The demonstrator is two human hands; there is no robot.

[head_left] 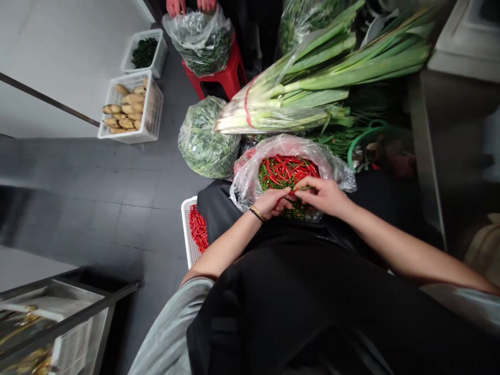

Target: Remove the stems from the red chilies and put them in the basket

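A clear plastic bag (250, 177) lies open on my lap, full of red chili peppers (291, 167) with green stems. Over its near side my two hands meet. My left hand (275, 202), with bands at the wrist, is closed on a red chili pepper (291, 192). At the same pepper, the fingers of my right hand (318, 195) are pinched around its stem end. To my left, partly behind my leg, stands a white basket (186, 234) holding loose red chilies (198, 229) that show no green stems.
Bagged leafy greens (209, 138) and a large bundle of leeks (273, 104) lie ahead. Behind them, another person's hands (191, 6) touch a bag of greens (203, 44) on a red stool (224, 78). Baskets of root vegetables (150, 117) and dark greens (159, 57) line the left wall.
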